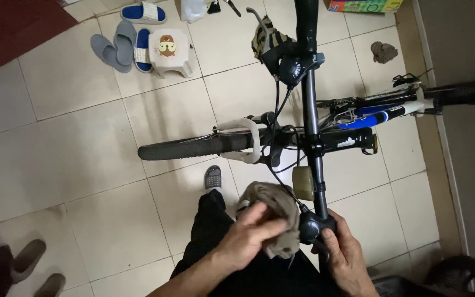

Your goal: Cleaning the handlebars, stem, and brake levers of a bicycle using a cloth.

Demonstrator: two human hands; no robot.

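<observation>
Rag (275, 212), bunched in the left hand (247, 234), presses against the near end of the bike's handlebar (313, 137), while the right hand (347, 253) wraps the grip (310, 228) there, above a tiled floor (83, 154).

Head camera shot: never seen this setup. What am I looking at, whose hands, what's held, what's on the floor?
There is no machine here: one camera on a person's head looks straight down at their own two bare hands and dark trousers. In front of them stands a black and blue bicycle on a floor of pale square tiles, its black handlebar running away from the camera. The left hand presses a crumpled grey-brown cloth against the near end of the bar. The right hand grips that end by the black shifter. Further off on the tiles sit a small white plastic stool, grey and blue slippers and another rag.
</observation>
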